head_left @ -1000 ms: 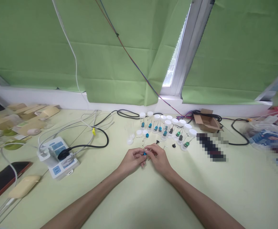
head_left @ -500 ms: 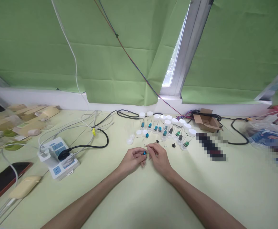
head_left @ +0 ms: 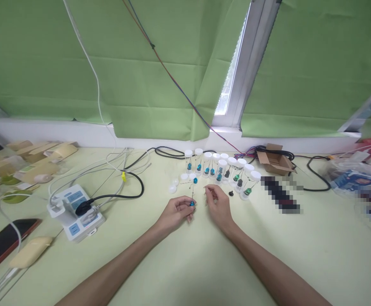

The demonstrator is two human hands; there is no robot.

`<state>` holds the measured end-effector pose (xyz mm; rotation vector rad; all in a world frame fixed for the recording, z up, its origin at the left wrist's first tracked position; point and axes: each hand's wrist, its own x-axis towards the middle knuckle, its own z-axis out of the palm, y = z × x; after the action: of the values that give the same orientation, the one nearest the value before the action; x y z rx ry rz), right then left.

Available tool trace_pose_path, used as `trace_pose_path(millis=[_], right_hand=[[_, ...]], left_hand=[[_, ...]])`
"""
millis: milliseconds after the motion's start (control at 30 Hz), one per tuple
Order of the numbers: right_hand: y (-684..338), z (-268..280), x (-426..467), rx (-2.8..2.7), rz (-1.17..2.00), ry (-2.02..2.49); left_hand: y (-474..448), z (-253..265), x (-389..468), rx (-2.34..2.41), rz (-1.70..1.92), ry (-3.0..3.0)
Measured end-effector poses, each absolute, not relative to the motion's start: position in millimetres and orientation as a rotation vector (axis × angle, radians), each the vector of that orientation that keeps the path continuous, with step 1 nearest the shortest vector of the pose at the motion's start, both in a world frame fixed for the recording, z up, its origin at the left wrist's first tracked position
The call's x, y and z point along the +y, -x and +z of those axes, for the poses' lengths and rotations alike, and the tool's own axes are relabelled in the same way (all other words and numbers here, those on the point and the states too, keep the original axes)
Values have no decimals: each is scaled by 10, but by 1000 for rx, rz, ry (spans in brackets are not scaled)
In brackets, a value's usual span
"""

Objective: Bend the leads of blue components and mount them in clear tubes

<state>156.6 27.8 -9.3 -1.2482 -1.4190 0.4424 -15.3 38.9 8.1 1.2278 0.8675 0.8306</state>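
Observation:
My left hand (head_left: 177, 212) pinches a small shiny blue piece (head_left: 192, 204) between thumb and fingers. A thin metal rod (head_left: 192, 194) rises from that piece. To its right, my right hand (head_left: 217, 206) hovers low over the table with fingers bent and thumb apart from the index finger; I see nothing held in it. Just beyond the hands lies another blue piece (head_left: 195, 180) with a thin rod. A small black piece (head_left: 231, 193) rests right of my right hand. Clear vials (head_left: 248, 192) with white lids stand behind, holding blue, green or dark pieces on thin rods.
Loose white lids (head_left: 172, 188) lie left of the vials. A white power strip (head_left: 80, 212) with plugs and cables is at left, near a phone (head_left: 9, 242). An open cardboard box (head_left: 276, 160) sits at the back right, beside coiled black cable. Green blinds (head_left: 160, 93) hang behind.
My right hand has moved right, away from the rod and my left hand, and now covers where a small black piece and a thin bent rod lay. My left hand keeps its hold.

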Motion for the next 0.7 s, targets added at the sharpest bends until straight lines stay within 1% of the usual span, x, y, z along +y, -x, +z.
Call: trace_pose_path(millis=[267,700], right_hand=[[-1817,-147,419,-1507,132,1435],[-1890,-233,425,-1780,-31,1689]], left_hand=[[146,80,382,906,833,-1233],[123,82,369,918,841,-1226]])
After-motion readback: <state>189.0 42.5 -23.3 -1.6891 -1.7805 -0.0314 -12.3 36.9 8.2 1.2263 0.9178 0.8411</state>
